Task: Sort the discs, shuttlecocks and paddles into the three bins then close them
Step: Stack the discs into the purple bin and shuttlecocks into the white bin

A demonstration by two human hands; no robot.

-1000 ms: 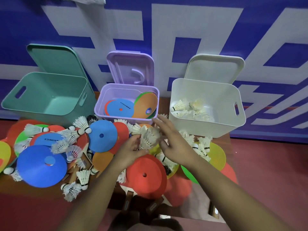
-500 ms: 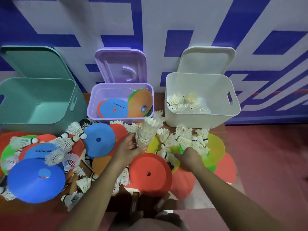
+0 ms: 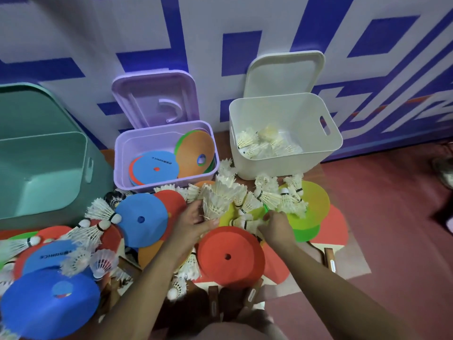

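Your right hand (image 3: 277, 224) has dropped away from the bunch of shuttlecocks (image 3: 220, 197) it was reaching over a second ago. It now sits lower and to the right, knuckles up, among the loose shuttlecocks (image 3: 272, 197) on the yellow disc (image 3: 313, 200). Its fingers curl down into them, but you cannot tell whether they have closed on one.

Your left hand (image 3: 193, 224) grips the bunch by its lower end, feathers fanning up and away from you, just in front of the purple bin (image 3: 127, 143).

A red disc (image 3: 230, 256) lies between your forearms, and a blue disc (image 3: 142, 219) lies just left of your left hand. A green disc (image 3: 304, 231) shows from under the yellow one.

At the back of the worktop (image 3: 221, 143) stand three bins:
- The green bin (image 3: 100, 177) is on the left.
- The purple bin is in the middle and holds a few discs.
- The white bin (image 3: 282, 165) is on the right, with shuttlecocks on its floor.

All three lids are up against the wall.

More discs and shuttlecocks are scattered at lower left. Wooden paddle handles (image 3: 213, 303) poke out near your body.
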